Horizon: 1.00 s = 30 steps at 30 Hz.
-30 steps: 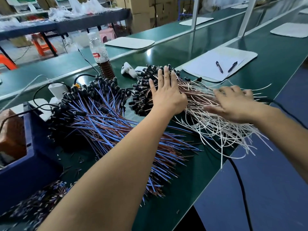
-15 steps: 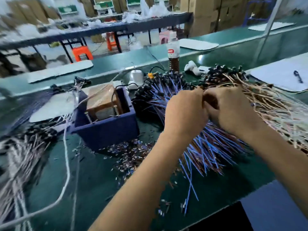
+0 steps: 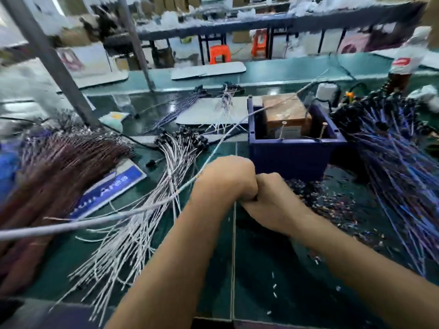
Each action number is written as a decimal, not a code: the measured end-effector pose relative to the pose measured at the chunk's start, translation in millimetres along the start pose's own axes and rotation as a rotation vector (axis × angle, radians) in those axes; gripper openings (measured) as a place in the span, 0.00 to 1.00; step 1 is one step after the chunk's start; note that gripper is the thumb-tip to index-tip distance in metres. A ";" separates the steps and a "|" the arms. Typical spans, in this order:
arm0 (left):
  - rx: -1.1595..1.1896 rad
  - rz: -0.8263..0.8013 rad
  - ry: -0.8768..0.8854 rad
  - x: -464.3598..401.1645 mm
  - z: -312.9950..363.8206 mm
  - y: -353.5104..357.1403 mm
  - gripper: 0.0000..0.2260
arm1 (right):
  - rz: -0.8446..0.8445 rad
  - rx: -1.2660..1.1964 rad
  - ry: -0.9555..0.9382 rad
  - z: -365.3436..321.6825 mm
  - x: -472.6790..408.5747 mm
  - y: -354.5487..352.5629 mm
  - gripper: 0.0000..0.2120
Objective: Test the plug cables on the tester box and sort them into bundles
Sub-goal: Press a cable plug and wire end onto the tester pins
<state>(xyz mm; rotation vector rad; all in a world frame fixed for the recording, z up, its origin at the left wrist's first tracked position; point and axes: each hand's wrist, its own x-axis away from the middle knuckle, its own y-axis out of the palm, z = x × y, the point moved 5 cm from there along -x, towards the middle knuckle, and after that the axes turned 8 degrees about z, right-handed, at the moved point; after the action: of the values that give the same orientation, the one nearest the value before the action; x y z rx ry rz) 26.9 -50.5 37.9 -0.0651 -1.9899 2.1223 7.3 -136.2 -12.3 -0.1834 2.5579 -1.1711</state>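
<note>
My left hand (image 3: 226,179) and my right hand (image 3: 273,201) are pressed together as curled fists just in front of the blue tester box (image 3: 292,155). A thin white plug cable (image 3: 234,236) hangs straight down from between them; its plug end is hidden inside the fists. The box holds a brown block (image 3: 285,112) and two upright pins. A fanned bundle of white-wired cables (image 3: 147,210) lies to the left of my hands. A brown-wired bundle (image 3: 59,162) lies at far left, and a pile of blue-wired cables (image 3: 399,167) at right.
A long grey cord (image 3: 95,222) runs from the lower left, behind my left hand, up to the box. Wire scraps (image 3: 332,203) litter the green bench right of my hands. A blue label plate (image 3: 111,188), a slanted grey post (image 3: 47,60) and a bottle (image 3: 403,67) stand around.
The view has swung left from the right-hand piles to the tester box. My hands left the white-wired pile, closed, and came together in front of the box with a cable.
</note>
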 end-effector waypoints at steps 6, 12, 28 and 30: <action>0.052 0.206 -0.224 -47.8 -47.9 -5.2 0.03 | -0.034 -0.085 0.199 -10.9 -63.0 49.5 0.05; -0.015 0.406 -0.506 -83.2 -104.2 10.6 0.16 | -0.003 0.230 0.232 -19.0 -80.2 58.6 0.10; 1.353 0.664 -0.610 -80.9 -109.8 39.5 0.10 | 0.000 -0.348 0.373 -21.1 -60.9 56.1 0.15; 1.966 0.631 -0.661 -84.9 -100.4 40.3 0.14 | 0.020 -0.687 0.465 -19.7 -55.1 53.7 0.12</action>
<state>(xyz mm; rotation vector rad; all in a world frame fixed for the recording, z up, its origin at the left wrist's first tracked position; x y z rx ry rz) 122.9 29.0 -20.2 0.4021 0.9315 3.6059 53.3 -73.4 -27.8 -0.0363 3.2740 -0.2935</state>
